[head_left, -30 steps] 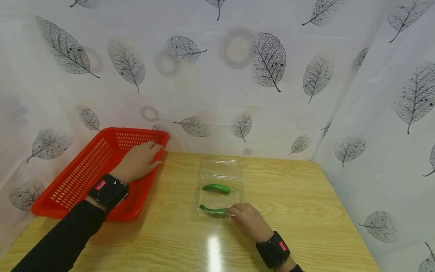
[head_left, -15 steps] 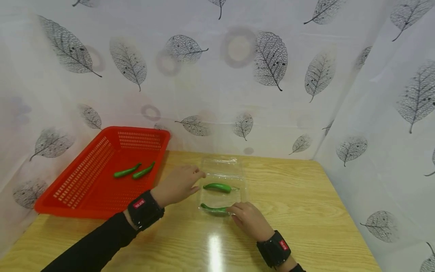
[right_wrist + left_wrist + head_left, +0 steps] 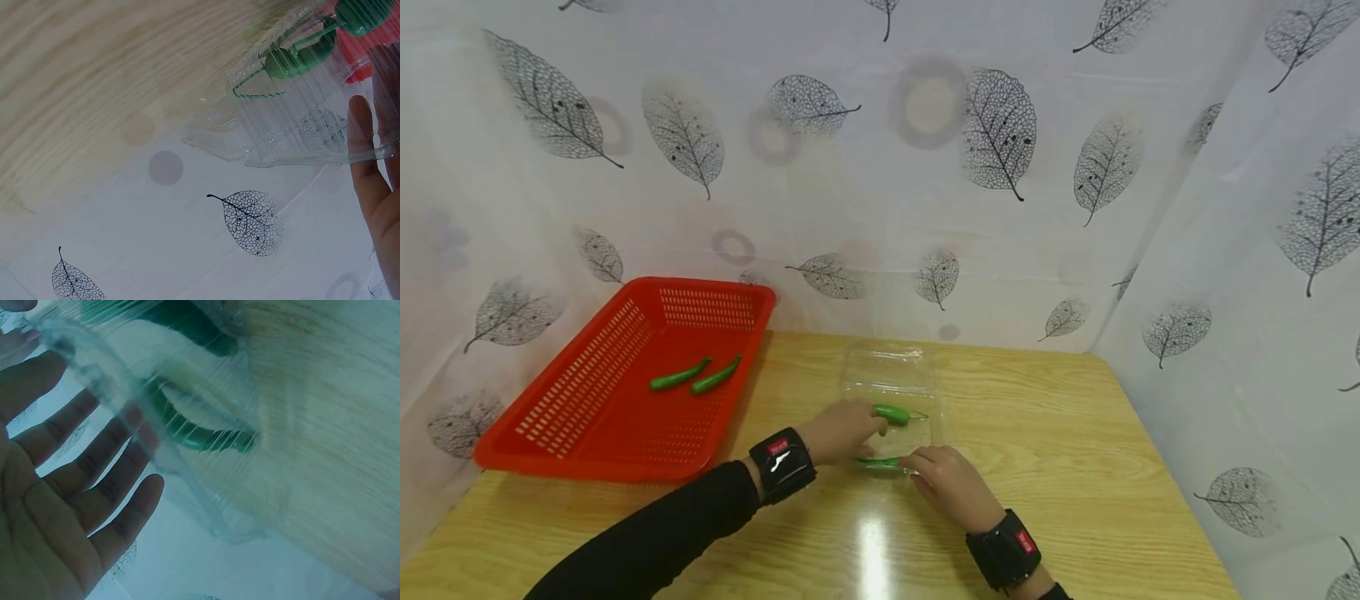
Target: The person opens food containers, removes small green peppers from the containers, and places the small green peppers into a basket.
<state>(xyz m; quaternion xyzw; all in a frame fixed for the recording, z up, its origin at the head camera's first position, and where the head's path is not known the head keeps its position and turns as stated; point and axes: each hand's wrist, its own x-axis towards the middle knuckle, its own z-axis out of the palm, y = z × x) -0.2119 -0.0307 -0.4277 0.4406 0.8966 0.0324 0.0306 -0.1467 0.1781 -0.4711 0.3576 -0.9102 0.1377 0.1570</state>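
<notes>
Two slender, curved green chilli peppers [image 3: 892,414] lie in a clear plastic container [image 3: 917,437] on the wooden bench [image 3: 1037,450]. The left hand [image 3: 842,431], fingers spread, reaches close to them; the right hand [image 3: 955,487] touches the container's near edge, probably steadying it; whether it pinches, I cannot tell.

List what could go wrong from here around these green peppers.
The thin, clear plastic box might shift or flex if the left hand catches its rim, since that hand is right at it. The slender green pepper nearest the person could get nudged, with the right hand also close by.
</notes>
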